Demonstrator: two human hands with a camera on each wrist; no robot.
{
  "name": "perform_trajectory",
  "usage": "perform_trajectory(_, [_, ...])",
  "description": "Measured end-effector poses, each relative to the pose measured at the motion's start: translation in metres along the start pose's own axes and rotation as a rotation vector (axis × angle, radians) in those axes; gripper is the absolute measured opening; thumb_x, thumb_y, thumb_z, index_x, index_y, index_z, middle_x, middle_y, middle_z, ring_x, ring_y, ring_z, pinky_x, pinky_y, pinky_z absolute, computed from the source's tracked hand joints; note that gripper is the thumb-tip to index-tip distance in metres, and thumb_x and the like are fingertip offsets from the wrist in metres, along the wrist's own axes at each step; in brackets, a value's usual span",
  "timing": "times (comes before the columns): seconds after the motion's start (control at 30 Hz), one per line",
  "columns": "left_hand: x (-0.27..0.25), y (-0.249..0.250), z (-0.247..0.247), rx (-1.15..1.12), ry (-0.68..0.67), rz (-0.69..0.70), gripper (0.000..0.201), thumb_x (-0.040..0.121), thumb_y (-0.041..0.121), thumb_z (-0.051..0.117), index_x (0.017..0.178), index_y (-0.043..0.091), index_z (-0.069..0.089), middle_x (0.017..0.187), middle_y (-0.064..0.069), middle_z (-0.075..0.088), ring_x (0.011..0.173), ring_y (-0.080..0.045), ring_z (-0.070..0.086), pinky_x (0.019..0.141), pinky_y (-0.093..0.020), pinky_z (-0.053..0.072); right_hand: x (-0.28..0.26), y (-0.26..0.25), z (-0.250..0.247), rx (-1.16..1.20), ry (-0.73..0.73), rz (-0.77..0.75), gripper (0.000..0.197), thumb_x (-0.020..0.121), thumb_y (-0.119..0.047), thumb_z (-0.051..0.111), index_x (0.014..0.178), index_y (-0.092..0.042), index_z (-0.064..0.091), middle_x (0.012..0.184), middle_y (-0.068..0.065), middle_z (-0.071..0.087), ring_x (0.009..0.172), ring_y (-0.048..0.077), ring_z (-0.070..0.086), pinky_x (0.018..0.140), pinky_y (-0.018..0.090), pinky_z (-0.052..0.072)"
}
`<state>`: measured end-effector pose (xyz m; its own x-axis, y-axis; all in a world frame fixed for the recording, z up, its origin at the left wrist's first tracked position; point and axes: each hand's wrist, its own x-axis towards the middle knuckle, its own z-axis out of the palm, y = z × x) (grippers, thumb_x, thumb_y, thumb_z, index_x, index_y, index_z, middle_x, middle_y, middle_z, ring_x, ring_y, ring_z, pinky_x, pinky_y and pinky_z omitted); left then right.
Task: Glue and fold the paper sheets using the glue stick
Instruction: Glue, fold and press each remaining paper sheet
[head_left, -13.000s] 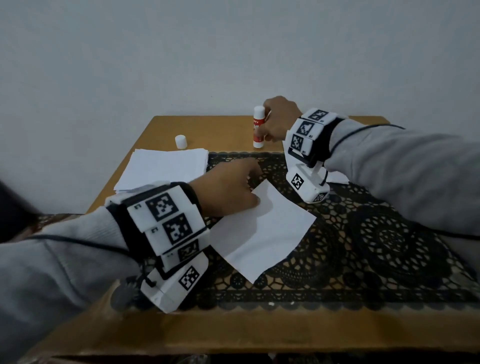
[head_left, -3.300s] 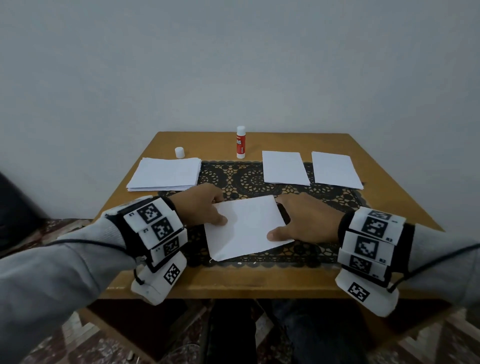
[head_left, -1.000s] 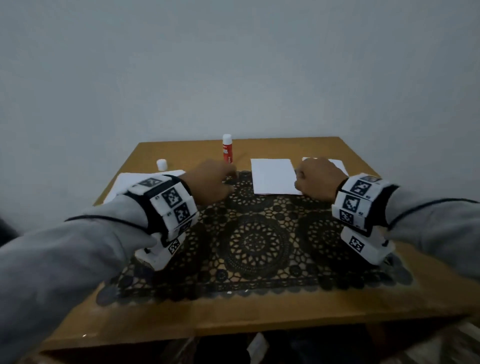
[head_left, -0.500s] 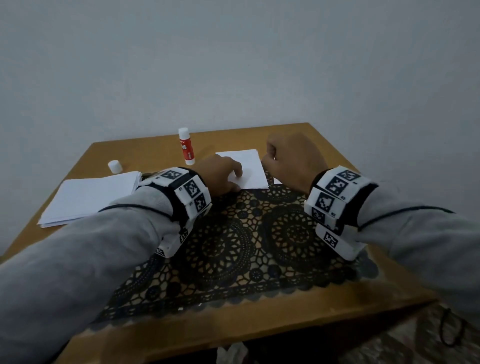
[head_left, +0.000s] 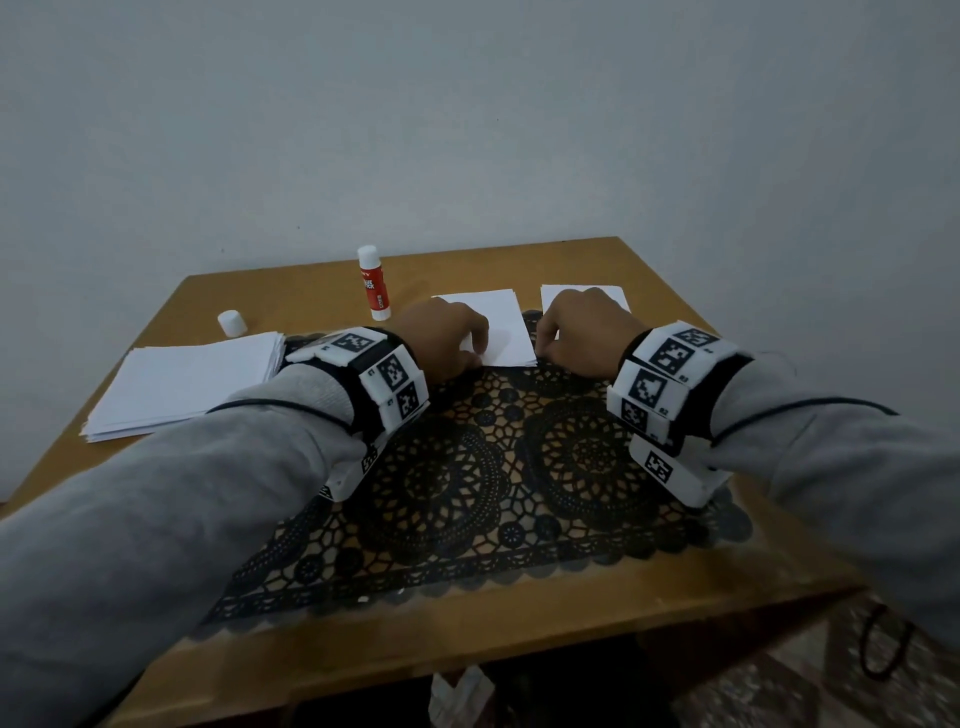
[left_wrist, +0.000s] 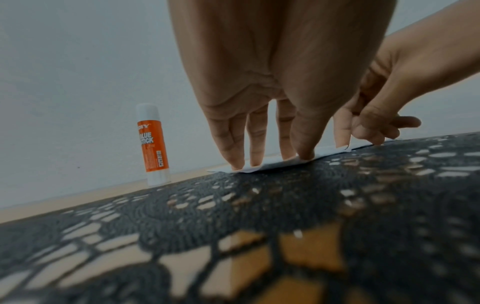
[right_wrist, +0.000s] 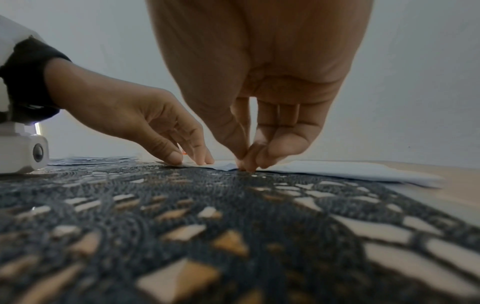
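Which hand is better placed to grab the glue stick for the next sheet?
Probably the left hand. The glue stick stands just beyond and left of it, while the right hand is farther off, pinching the folded sheet.

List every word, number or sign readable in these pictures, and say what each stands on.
"GLUE STICK": on the orange-red label of the white-capped glue stick, first letters partly cut off in the left wrist view.
Brand word above it: too blurred to read.
Fine print below it: too small.
White wrist bands with black square code markers: small numbers beside the squares, too small to read.
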<state>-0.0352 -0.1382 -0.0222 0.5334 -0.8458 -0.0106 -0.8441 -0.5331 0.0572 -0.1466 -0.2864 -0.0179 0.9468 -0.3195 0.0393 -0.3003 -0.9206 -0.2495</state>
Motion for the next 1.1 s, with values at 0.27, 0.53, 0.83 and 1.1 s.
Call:
perform_trajectory(0.27, [-0.0018,-0.0002,-0.0002,-0.036,0.049,-0.005,0.023,0.092,0.033,0.06,0.112,0.022,0.064,0.119,0.001,0.058,0.112,-0.019,0.047,0.082,-0.024,0.031,-0.0001,0.0008,-0.0018,0.038,0.024,-0.03,0.025,0.088,-0.006,0.056,0.085,-0.016,0.078,0.099,0.0,0.071,0.095,0.021,0.063,0.088,0.036,0.052])
perform_trajectory(0.53, [-0.0013,-0.0007,0.0009,-0.003,0.034,-0.003,0.021,0.091,0.034,0.06,0.109,0.023,0.061,0.118,0.002,0.059,0.11,-0.019,0.048,0.083,-0.026,0.036,0.0024,0.0016,-0.0014,0.085,0.025,-0.068,0.02,0.087,-0.01,0.061,0.091,-0.018,0.079,0.106,-0.001,0.072,0.093,0.012,0.059,0.087,0.027,0.048])
perform_trajectory(0.83, [0.0019,0.0026,0.0022,-0.012,-0.009,-0.005,0.031,0.093,0.047,0.051,0.109,0.022,0.059,0.116,0.0,0.061,0.106,-0.02,0.054,0.091,-0.033,0.044,-0.0027,-0.0041,-0.0016,0.01,-0.178,-0.213,0.05,0.091,-0.003,0.052,0.135,-0.026,0.057,0.125,0.007,0.063,0.097,0.01,0.053,0.074,0.013,0.037])
perform_trajectory(1.1, [0.0048,0.001,0.0006,0.047,0.066,-0.005,0.015,0.094,0.028,0.053,0.098,0.018,0.063,0.104,-0.003,0.066,0.097,-0.023,0.058,0.087,-0.038,0.048,0.0014,-0.0024,0.0038,-0.035,-0.25,-0.224,0.048,0.094,-0.013,0.054,0.138,-0.03,0.051,0.074,-0.014,0.032,0.064,0.005,0.041,0.058,0.012,0.032])
